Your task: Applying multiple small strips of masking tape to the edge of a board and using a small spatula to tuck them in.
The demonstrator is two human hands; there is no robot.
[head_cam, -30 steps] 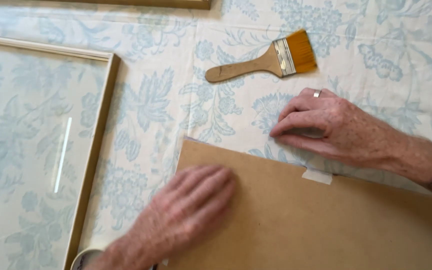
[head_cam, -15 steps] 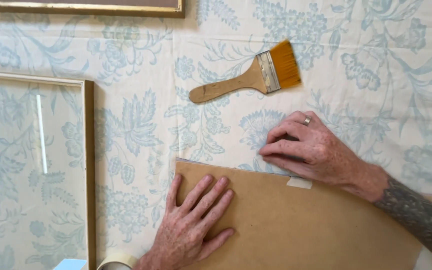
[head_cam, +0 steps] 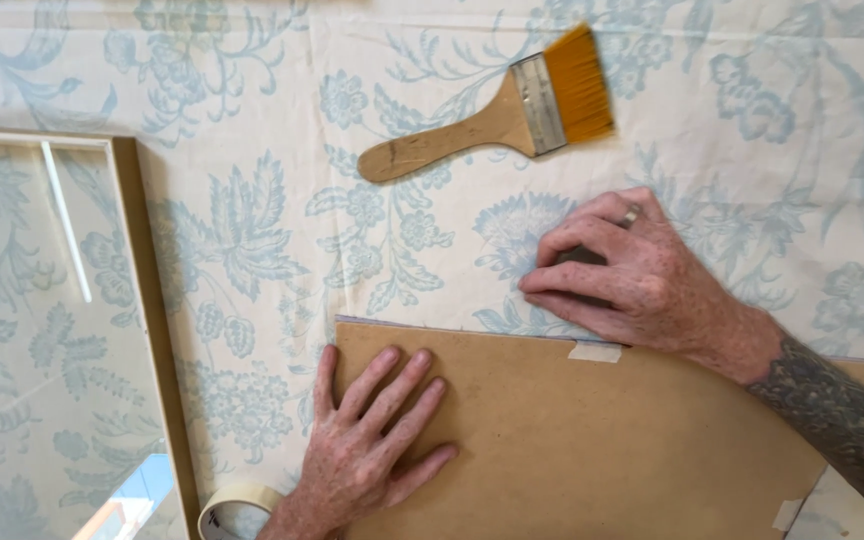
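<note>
Brown backing board (head_cam: 592,440) lies flat under both hands, its long axis running from the left hand (head_cam: 367,450), spread palm-down on the near corner, toward the right hand (head_cam: 632,275), fingers curled together pressing its far edge beside a tape strip (head_cam: 594,351).

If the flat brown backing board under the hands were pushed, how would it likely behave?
The brown backing board looks thin and rigid, so it would probably slide as one piece, not flop. The floral tablecloth may drag against it. The left hand, pressed flat on it, likely pins it; the right hand rests at its taped edge.
</note>
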